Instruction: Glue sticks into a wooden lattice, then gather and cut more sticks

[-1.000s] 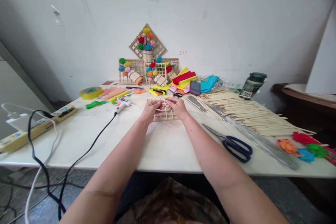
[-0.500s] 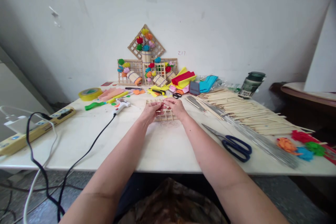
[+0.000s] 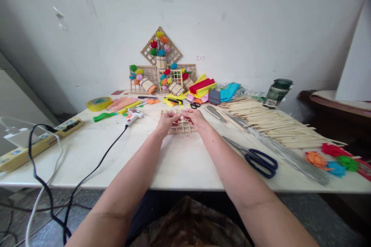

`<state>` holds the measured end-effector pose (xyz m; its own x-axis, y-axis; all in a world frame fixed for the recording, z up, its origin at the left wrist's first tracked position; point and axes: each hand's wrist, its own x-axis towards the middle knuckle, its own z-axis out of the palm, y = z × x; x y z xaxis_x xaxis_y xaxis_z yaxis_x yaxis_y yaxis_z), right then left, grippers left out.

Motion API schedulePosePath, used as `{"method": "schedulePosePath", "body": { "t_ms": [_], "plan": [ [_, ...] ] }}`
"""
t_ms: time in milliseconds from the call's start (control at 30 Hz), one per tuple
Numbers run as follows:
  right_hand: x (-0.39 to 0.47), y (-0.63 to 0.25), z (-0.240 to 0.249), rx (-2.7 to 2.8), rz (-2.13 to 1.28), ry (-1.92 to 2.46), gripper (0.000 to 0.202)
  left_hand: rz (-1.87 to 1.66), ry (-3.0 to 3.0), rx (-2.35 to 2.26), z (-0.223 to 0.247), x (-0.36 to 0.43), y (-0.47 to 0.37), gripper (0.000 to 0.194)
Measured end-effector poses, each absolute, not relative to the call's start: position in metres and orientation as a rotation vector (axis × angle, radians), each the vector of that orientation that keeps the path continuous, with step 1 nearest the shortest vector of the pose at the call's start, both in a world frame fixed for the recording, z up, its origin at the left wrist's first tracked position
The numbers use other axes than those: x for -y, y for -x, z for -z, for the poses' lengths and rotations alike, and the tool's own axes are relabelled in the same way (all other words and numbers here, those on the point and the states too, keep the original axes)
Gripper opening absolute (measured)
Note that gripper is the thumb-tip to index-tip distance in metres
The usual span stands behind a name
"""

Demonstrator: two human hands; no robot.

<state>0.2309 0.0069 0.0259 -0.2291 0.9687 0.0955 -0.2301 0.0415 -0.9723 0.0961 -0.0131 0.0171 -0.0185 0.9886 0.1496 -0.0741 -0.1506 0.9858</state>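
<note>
Over a small lattice of light wooden sticks (image 3: 183, 128) lying on the white table, my left hand (image 3: 167, 121) and my right hand (image 3: 194, 119) meet, fingertips almost touching. Both are closed in a pinch. Whatever sits between the fingertips is too small and too covered to name. Parts of the lattice show between and below the hands, while the hands hide its sides. A white glue gun (image 3: 135, 117) lies to the left of my left hand, its black cord running toward the front edge. Large scissors with dark blue handles (image 3: 261, 162) rest to the right of my right forearm.
Finished stick lattices with paper flowers (image 3: 161, 52) lean against the wall. Wooden sticks (image 3: 261, 119) and grey wires (image 3: 286, 162) cover the right side. Yellow tape (image 3: 99, 104) and a power strip (image 3: 43, 144) stand left. A dark green jar (image 3: 278, 92) tilts at the back right.
My hands stay over the lattice, with only slight shifts of the fingers. The other things on the table lie as before.
</note>
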Motion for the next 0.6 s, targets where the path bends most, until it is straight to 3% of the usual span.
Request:
{"method": "schedulePosePath", "body": {
  "t_ms": [600],
  "plan": [
    [-0.0062, -0.2354, -0.0277, 1.353, -1.5, 0.894, 0.01, -1.4, -1.264, -1.189, -0.0153, 0.0112, -0.0944, 0.038]
  ]
}}
